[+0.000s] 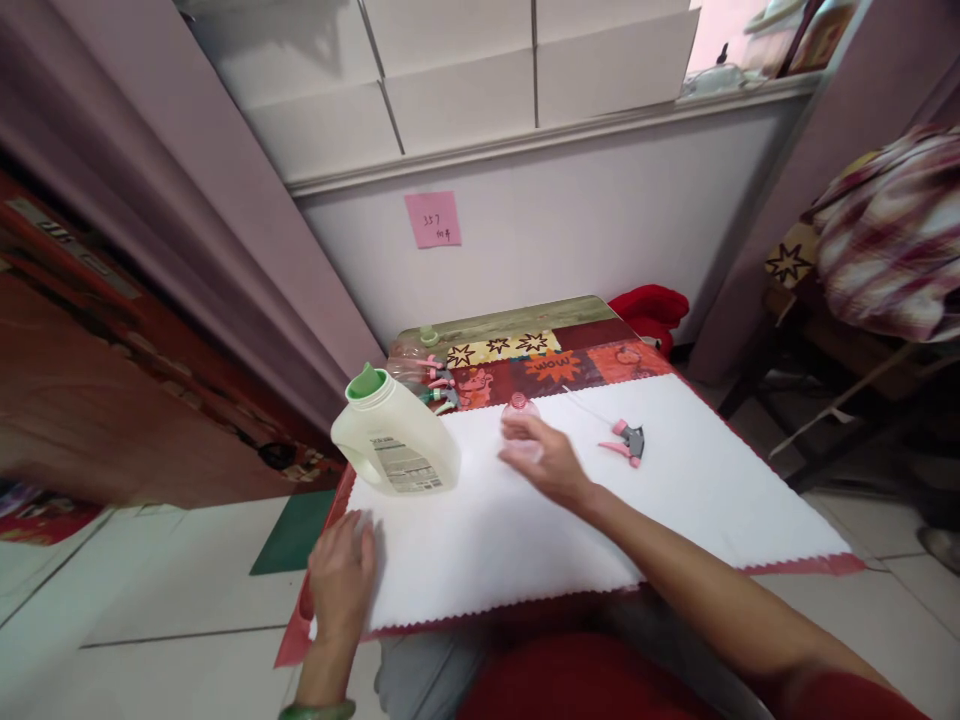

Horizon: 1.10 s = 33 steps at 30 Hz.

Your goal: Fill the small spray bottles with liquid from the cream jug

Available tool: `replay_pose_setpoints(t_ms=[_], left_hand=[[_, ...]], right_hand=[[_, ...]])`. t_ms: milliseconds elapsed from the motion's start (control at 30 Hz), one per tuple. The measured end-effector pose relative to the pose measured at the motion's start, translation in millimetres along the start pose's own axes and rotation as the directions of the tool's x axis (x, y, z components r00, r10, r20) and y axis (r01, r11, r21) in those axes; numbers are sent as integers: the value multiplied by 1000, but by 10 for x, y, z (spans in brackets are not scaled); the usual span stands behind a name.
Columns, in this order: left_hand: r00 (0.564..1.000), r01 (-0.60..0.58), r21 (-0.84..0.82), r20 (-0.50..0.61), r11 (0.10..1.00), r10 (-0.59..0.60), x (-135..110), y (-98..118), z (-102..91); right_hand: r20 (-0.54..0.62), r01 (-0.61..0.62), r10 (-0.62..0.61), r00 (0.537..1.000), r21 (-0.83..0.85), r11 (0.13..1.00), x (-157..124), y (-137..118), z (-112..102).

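My right hand has its fingers curled round a small clear pink spray bottle, which stands on the white cloth without its trigger head. Most of the bottle's body is behind my fingers. To the right of it lies a grey and pink trigger sprayer with a thin tube. My left hand rests open on the near left edge of the table, holding nothing. Just beyond it stands a large translucent jug with a handle, a printed label and a green pouring spout.
The table wears a white scalloped cloth over a red patterned cover. More trigger sprayers and a green cap sit at its back left. A pink note is stuck to the wall. At the right, a person in a plaid shirt is near.
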<state>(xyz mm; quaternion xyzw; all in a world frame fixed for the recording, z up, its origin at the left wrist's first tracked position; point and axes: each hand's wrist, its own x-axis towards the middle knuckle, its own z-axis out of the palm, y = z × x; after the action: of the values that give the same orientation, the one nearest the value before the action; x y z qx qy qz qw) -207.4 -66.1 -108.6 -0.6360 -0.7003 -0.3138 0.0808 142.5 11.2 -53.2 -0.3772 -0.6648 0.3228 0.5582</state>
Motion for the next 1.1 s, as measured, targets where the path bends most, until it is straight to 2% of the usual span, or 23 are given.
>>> replay_pose_setpoints(t_ms=[67, 133, 167, 233, 333, 400, 467, 533, 600, 667, 733, 800, 900, 1000, 1100], left_hand=[[996, -94, -146, -18, 985, 92, -79, 297, -19], [977, -175, -347, 54, 921, 206, -112, 691, 55], [965, -188, -425, 87, 886, 246, -99, 900, 131], [962, -143, -531, 123, 835, 243, -8, 1291, 348], [970, 15, -632, 197, 775, 141, 238, 1717, 759], [962, 112, -632, 261, 767, 74, 402, 1888, 1023], [956, 147, -618, 289, 772, 50, 517, 1995, 1238], [950, 160, -601, 309, 783, 43, 571, 2060, 1387], [944, 168, -577, 329, 799, 39, 574, 2095, 1475], [939, 174, -545, 343, 821, 29, 553, 2112, 1519], [938, 180, -509, 347, 842, 9, 532, 2118, 1540], [937, 186, -479, 348, 858, -9, 526, 2122, 1552], [936, 196, -448, 351, 872, -30, 536, 2131, 1562], [933, 205, -436, 357, 876, -41, 549, 2140, 1562], [931, 215, -446, 363, 869, -44, 554, 2133, 1555]], right_hand=[[-145, -128, 117, 983, -71, 989, -201, 181, -564], [-305, -275, 225, 925, -133, 952, -344, 344, -1111], [-350, -328, 248, 903, -190, 925, -394, 402, -1356], [-429, -361, 185, 884, -375, 854, -453, 456, -1756], [-388, -308, 67, 919, -604, 735, -454, 421, -2107], [-256, -192, 4, 967, -712, 675, -408, 388, -2208], [-46, -21, -26, 999, -792, 611, -340, 396, -2250], [193, 167, -8, 981, -829, 534, -263, 456, -2263], [408, 342, 50, 912, -820, 458, -186, 547, -2259], [584, 499, 98, 806, -759, 419, -114, 646, -2242], [721, 629, 96, 686, -655, 418, -50, 738, -2223], [798, 710, 55, 601, -564, 422, 3, 825, -2217], [834, 755, 18, 551, -508, 414, 55, 952, -2245], [837, 748, 48, 545, -511, 424, 67, 1058, -2275], [804, 692, 99, 586, -560, 456, 37, 1117, -2263]])
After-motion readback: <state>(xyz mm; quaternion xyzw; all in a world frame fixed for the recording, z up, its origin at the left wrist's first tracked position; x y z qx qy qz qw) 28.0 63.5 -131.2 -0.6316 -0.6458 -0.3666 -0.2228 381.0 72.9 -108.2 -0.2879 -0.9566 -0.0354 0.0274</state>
